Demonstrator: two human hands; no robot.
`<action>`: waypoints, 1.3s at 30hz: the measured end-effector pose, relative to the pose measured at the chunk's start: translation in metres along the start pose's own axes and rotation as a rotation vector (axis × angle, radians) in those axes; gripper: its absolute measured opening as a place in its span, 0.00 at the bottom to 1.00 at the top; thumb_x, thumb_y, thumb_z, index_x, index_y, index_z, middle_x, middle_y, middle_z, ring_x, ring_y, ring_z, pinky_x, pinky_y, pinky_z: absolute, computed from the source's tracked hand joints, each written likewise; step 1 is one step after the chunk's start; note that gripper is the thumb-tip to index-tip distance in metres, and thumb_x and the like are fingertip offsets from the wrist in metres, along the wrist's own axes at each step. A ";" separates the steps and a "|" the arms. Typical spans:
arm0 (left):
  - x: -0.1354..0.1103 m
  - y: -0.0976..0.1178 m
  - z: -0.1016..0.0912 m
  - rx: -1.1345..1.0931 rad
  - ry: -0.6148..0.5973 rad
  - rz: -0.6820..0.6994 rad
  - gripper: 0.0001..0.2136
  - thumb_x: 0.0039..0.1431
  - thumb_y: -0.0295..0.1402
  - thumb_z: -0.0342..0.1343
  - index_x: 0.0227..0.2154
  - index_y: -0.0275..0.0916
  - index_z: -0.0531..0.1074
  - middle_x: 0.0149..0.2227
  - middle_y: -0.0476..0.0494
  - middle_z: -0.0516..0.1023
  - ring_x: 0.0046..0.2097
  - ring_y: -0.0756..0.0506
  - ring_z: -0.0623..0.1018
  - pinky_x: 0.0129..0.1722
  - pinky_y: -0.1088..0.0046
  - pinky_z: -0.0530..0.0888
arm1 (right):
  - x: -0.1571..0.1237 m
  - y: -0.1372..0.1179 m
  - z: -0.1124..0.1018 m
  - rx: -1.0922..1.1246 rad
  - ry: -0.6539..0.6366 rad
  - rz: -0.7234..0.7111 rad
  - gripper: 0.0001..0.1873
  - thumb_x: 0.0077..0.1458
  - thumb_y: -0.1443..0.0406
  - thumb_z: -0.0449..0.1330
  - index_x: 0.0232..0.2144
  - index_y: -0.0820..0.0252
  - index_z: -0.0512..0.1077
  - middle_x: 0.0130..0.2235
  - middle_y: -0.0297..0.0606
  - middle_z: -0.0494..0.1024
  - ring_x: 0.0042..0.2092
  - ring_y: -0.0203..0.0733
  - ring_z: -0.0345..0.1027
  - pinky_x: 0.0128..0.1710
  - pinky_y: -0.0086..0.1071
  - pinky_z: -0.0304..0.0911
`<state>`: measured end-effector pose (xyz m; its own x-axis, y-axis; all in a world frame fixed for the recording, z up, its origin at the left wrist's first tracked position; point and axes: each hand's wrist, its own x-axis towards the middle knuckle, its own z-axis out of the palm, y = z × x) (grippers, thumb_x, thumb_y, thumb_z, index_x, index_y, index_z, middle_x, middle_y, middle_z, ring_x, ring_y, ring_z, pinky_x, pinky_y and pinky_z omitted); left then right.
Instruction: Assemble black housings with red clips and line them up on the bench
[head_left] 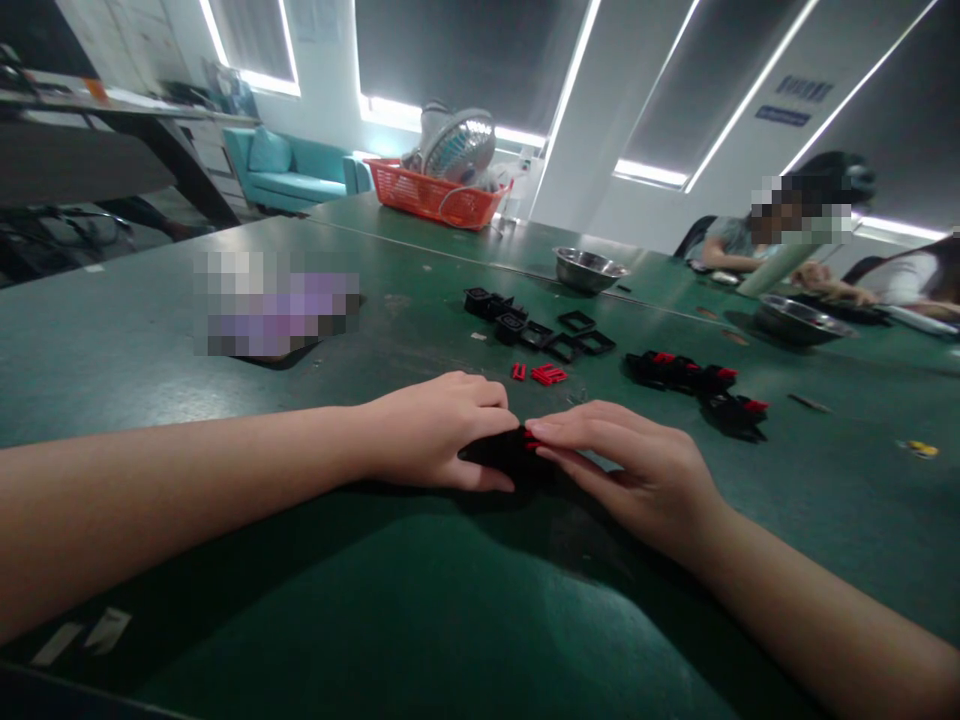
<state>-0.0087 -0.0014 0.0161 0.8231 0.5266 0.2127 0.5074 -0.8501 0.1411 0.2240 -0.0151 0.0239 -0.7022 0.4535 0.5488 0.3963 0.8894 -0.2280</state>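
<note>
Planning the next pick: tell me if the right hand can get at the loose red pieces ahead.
Probably yes: the red pieces lie on bare table just beyond the right hand, nothing between.

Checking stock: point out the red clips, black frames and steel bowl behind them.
red clips [550, 374], head view, pile's middle
black frames [564, 347], head view, group's middle
steel bowl [589, 280], head view, front wall

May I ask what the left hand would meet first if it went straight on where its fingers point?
The black part that the left hand touches; right behind it, seemingly, the right hand.
</note>
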 end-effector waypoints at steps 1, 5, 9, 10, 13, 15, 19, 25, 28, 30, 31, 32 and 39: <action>0.000 0.000 0.000 -0.001 0.003 0.002 0.18 0.60 0.45 0.58 0.44 0.35 0.74 0.44 0.37 0.75 0.45 0.40 0.74 0.47 0.64 0.70 | 0.000 0.000 0.000 0.002 0.000 0.002 0.11 0.56 0.73 0.61 0.42 0.57 0.75 0.39 0.40 0.82 0.40 0.39 0.77 0.40 0.33 0.75; 0.000 -0.001 0.001 -0.009 0.012 0.010 0.18 0.59 0.45 0.58 0.44 0.35 0.74 0.44 0.37 0.75 0.45 0.40 0.74 0.47 0.64 0.70 | -0.001 0.000 0.000 0.006 -0.001 0.008 0.11 0.57 0.72 0.61 0.42 0.56 0.76 0.39 0.40 0.82 0.40 0.40 0.77 0.40 0.33 0.75; 0.000 -0.001 0.000 -0.011 0.019 0.010 0.18 0.59 0.45 0.58 0.44 0.35 0.74 0.44 0.37 0.74 0.45 0.40 0.74 0.46 0.65 0.70 | -0.001 0.000 0.000 0.010 -0.001 0.005 0.11 0.57 0.72 0.60 0.42 0.54 0.75 0.39 0.39 0.82 0.40 0.41 0.77 0.40 0.34 0.75; 0.000 -0.001 0.000 -0.010 0.020 0.011 0.18 0.59 0.45 0.59 0.44 0.35 0.74 0.44 0.37 0.74 0.45 0.40 0.74 0.46 0.65 0.70 | -0.001 0.000 0.000 0.010 -0.003 0.004 0.11 0.57 0.72 0.60 0.42 0.55 0.75 0.39 0.39 0.82 0.40 0.40 0.77 0.40 0.34 0.75; 0.000 -0.001 0.000 -0.009 0.025 0.016 0.18 0.59 0.44 0.59 0.44 0.35 0.74 0.43 0.38 0.75 0.45 0.40 0.74 0.46 0.65 0.70 | -0.002 0.001 -0.001 0.010 -0.009 0.007 0.11 0.57 0.72 0.61 0.42 0.56 0.75 0.39 0.39 0.82 0.40 0.40 0.76 0.40 0.34 0.74; 0.000 0.000 0.001 -0.011 0.026 0.019 0.18 0.59 0.44 0.59 0.44 0.35 0.74 0.43 0.37 0.75 0.45 0.40 0.74 0.46 0.65 0.70 | -0.001 0.001 -0.001 0.011 -0.010 0.006 0.12 0.57 0.72 0.61 0.42 0.56 0.75 0.39 0.39 0.82 0.40 0.40 0.76 0.40 0.34 0.74; 0.000 0.000 0.000 -0.008 0.026 0.020 0.19 0.59 0.45 0.59 0.44 0.34 0.74 0.44 0.37 0.75 0.45 0.40 0.74 0.46 0.64 0.71 | -0.001 0.000 -0.001 0.018 -0.014 0.007 0.12 0.57 0.72 0.61 0.43 0.54 0.75 0.39 0.38 0.82 0.40 0.40 0.76 0.40 0.34 0.75; -0.001 0.000 0.000 0.000 0.023 0.012 0.18 0.59 0.45 0.59 0.44 0.35 0.74 0.44 0.37 0.75 0.45 0.40 0.74 0.46 0.65 0.71 | 0.000 0.000 -0.002 0.015 -0.020 0.010 0.13 0.57 0.72 0.60 0.43 0.54 0.75 0.39 0.38 0.82 0.40 0.40 0.76 0.40 0.35 0.75; 0.000 0.000 0.001 0.000 0.027 0.016 0.18 0.59 0.45 0.59 0.44 0.35 0.74 0.44 0.37 0.75 0.45 0.40 0.74 0.46 0.65 0.71 | 0.000 0.000 -0.002 0.016 -0.028 0.009 0.13 0.57 0.72 0.60 0.43 0.54 0.75 0.40 0.39 0.82 0.40 0.40 0.76 0.41 0.35 0.75; 0.000 0.000 0.001 0.001 0.029 0.018 0.18 0.59 0.45 0.59 0.44 0.35 0.74 0.43 0.37 0.75 0.44 0.40 0.74 0.46 0.65 0.71 | -0.001 0.001 -0.002 0.017 -0.030 0.006 0.13 0.58 0.73 0.60 0.43 0.55 0.75 0.40 0.39 0.82 0.41 0.39 0.76 0.41 0.35 0.74; 0.000 0.000 0.001 0.004 0.030 0.018 0.18 0.59 0.45 0.59 0.44 0.35 0.74 0.43 0.37 0.75 0.44 0.40 0.74 0.46 0.65 0.71 | -0.001 0.001 -0.002 0.017 -0.030 0.004 0.13 0.58 0.73 0.60 0.43 0.55 0.75 0.40 0.39 0.82 0.41 0.39 0.76 0.41 0.34 0.74; 0.000 0.000 0.001 0.006 0.029 0.017 0.18 0.59 0.45 0.59 0.44 0.35 0.74 0.43 0.37 0.75 0.44 0.40 0.74 0.46 0.65 0.71 | -0.001 0.001 -0.003 0.017 -0.030 0.001 0.13 0.58 0.73 0.59 0.44 0.55 0.75 0.40 0.39 0.82 0.41 0.39 0.76 0.41 0.34 0.74; 0.000 0.000 0.001 0.001 0.023 0.012 0.18 0.59 0.45 0.58 0.44 0.35 0.74 0.44 0.37 0.75 0.45 0.40 0.74 0.46 0.65 0.71 | -0.001 0.001 -0.002 0.019 -0.033 0.013 0.13 0.58 0.73 0.59 0.43 0.55 0.75 0.40 0.39 0.82 0.41 0.39 0.76 0.41 0.34 0.74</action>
<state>-0.0087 -0.0018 0.0154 0.8231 0.5164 0.2362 0.4979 -0.8563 0.1370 0.2262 -0.0147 0.0248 -0.7159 0.4668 0.5192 0.3946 0.8840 -0.2506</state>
